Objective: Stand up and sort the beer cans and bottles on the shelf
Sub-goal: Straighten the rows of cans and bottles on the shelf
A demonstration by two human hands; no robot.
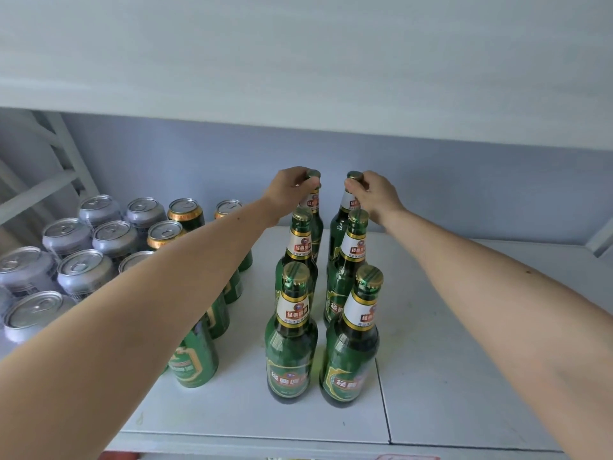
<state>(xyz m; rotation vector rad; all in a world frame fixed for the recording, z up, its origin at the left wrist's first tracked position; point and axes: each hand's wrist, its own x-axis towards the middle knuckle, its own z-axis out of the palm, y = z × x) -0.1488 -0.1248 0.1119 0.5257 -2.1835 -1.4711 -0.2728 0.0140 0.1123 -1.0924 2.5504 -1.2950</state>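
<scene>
Six green beer bottles stand upright in two rows of three on the white shelf, and the rear left bottle and rear right bottle sit at the back under the person's hands. The left hand curls its fingers round the rear left bottle's neck just below the cap, while the right hand pinches the rear right bottle's neck. To the left stand about eight silver cans and some six green cans, partly hidden by the left arm

Bare forearms, no sleeves, no jewelry.
</scene>
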